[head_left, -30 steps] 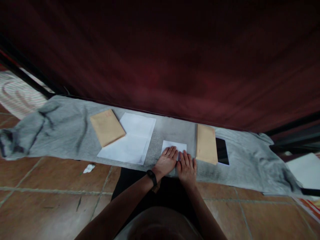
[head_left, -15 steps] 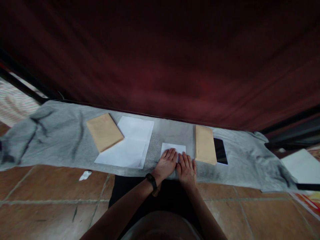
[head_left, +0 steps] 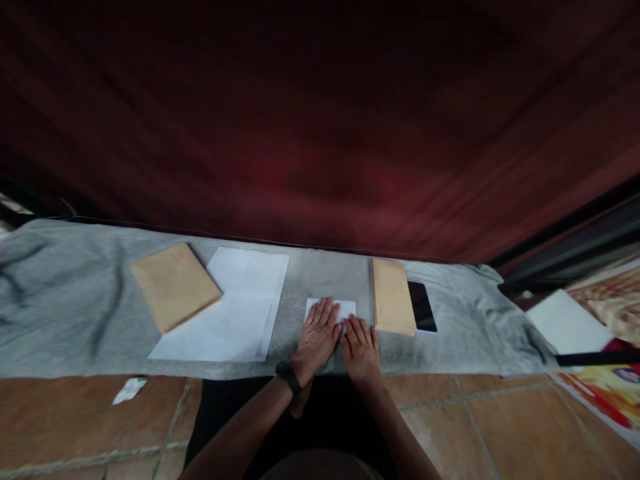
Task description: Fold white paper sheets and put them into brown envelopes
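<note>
A small piece of white paper, seemingly folded, lies on the grey cloth in front of me. My left hand rests flat across its left part, fingers stretched out, a dark band at the wrist. Over the lower right part lies my right hand, fingers extended and slightly apart. Both hands hide most of the paper's near side. To the left are larger white sheets, with a stack of brown envelopes overlapping them. On the right is another brown envelope stack, partly covering a dark-screened phone or tablet.
A dark red curtain rises behind the cloth-covered surface. Below is a tiled floor with a crumpled white scrap. At the far right are a white flat piece and colourful printed packaging.
The view has shifted, so the cloth and everything on it sit further left. My left hand has slid slightly forward on the paper; both hands stay flat on it.
</note>
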Demonstrator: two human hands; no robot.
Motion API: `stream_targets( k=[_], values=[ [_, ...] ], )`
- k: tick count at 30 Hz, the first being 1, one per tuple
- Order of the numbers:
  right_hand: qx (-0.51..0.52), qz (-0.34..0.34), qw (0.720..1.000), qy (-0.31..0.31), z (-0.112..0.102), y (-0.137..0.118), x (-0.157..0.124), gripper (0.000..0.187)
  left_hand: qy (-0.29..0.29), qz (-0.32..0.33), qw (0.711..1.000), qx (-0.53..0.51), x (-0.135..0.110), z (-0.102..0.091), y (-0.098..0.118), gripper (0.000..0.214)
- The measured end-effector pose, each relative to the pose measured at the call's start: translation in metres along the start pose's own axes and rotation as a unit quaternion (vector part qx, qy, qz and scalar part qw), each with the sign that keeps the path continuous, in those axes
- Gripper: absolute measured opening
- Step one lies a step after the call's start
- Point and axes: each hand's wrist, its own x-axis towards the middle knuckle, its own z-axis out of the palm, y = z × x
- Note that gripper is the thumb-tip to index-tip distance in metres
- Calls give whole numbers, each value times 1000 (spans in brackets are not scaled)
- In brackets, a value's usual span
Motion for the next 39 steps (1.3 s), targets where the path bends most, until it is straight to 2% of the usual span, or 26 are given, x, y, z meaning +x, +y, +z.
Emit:
stream_targets(
  k=[5, 9, 13, 17, 22, 29, 35, 39],
  values=[
    [60, -48, 997, -21, 3, -12, 30, 49, 6, 25, 1000, 17, -2, 12, -8, 59],
    [59, -42, 996, -45, 10, -23, 45, 49, 10, 10, 999, 29, -6, 9, -16, 62],
    [37, -25, 998, -44, 15, -23, 44, 50, 25, -26, 999, 37, -13, -2, -24, 57],
    [6, 10, 999, -34, 15, -13, 41, 52, 54, -65, 996, 40, -21, -9, -31, 57],
    [-21, 21, 1000, -10, 18, -1, 37, 56, 56, -74, 995, 37, -27, -12, -37, 58],
    [-36, 26, 999, 10, 23, 0, 34, 57, 66, -103, 992, 43, -22, -15, -27, 58],
    [-33, 19, 999, 15, 24, 1, 34, 56, 14, -13, 999, 39, -23, -15, -6, 53],
    [-30, 13, 999, 18, 25, 2, 33, 57, 16, -30, 998, 44, -33, -14, -7, 55]
  ],
)
